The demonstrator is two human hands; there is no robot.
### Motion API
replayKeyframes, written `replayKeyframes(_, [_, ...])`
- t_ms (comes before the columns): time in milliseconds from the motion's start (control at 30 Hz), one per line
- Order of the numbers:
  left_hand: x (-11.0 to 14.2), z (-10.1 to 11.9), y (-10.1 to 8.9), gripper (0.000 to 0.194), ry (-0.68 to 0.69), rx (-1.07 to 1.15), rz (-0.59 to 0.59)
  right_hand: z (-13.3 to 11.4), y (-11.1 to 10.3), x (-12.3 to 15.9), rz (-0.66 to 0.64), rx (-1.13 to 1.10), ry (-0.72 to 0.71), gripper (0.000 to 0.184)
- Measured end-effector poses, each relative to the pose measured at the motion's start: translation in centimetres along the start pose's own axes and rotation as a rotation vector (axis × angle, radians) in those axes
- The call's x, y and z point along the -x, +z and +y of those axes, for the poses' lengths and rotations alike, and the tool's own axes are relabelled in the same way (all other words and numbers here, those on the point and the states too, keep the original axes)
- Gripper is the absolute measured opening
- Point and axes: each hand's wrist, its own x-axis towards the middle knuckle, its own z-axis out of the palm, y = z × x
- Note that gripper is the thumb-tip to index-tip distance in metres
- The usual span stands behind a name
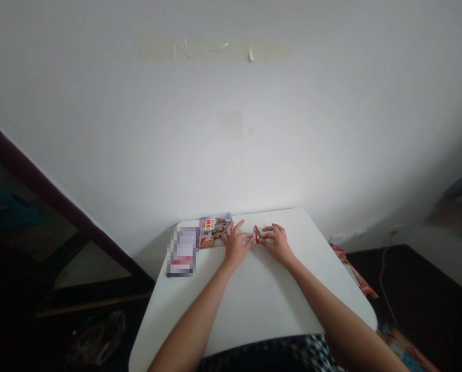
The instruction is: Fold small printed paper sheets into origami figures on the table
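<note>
Above the white desk (267, 310), our left hand (236, 246) and right hand (279, 243) are pinching a small colourful paper piece (258, 234) between them, its long axis running away from us, its narrow tip pointing wallward; a leaflet (210, 235) is lying beyond.

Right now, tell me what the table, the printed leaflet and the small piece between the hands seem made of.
Table: probably plastic or coated board, smooth and fairly dull; plain white top, rounded corners, no grain showing.
Leaflet: likely paper, finish unclear; thin, flat, covered in colourful print.
Small piece: perhaps folded paper or thin card; thin and multicoloured, but too small to be sure.
</note>
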Motion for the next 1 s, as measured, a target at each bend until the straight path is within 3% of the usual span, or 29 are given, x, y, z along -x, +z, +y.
replayKeyframes(433, [0.3, 0.2, 0.2, 0.009, 0.003, 0.019, 0.106, 0.0, -0.3, -0.3, 0.082, -0.122, 0.024, 0.02])
replayKeyframes(767, [0.6, 0.9, 0.3, 0.013, 0.025, 0.014, 0.044, -0.3, -0.3, -0.2, 0.088, -0.136, 0.013, 0.025])
replayKeyframes(1000, [0.7, 1.1, 0.5, 0.017, 0.02, 0.006, 0.017, -0.3, -0.3, -0.2, 0.063, -0.129, 0.002, 0.02])
